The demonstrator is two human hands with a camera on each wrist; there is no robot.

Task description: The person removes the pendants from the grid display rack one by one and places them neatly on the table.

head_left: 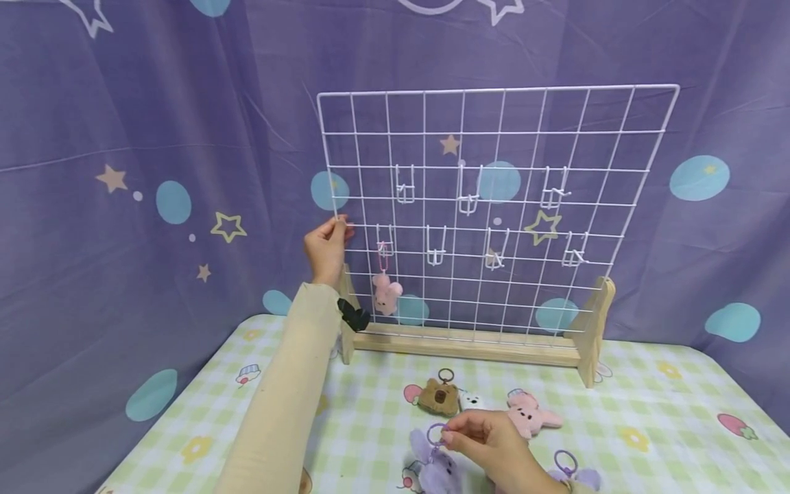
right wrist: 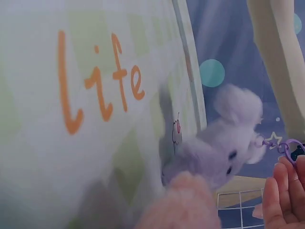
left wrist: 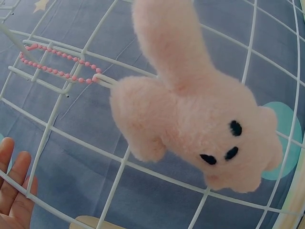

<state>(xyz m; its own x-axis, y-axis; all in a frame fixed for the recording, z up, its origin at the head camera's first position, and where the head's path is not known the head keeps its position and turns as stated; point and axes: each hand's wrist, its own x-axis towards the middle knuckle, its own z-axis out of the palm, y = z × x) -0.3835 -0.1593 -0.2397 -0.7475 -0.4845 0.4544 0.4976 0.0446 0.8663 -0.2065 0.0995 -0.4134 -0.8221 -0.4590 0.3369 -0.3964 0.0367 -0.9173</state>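
My left hand grips the left side wire of a white wire grid rack; its fingers show behind the wires in the left wrist view. Close by, a pink plush keychain hangs by a pink bead chain from one of the rack's hooks. Low in the head view, my right hand pinches the purple ring of a lilac plush keychain with long ears. That plush dangles beneath the fingertips, seen sideways and slightly blurred in the right wrist view.
Several white hooks sit on the grid in two rows. A wooden stand supports it. On the checked tablecloth lie a brown bear keychain, a white plush, a pink plush and another purple plush.
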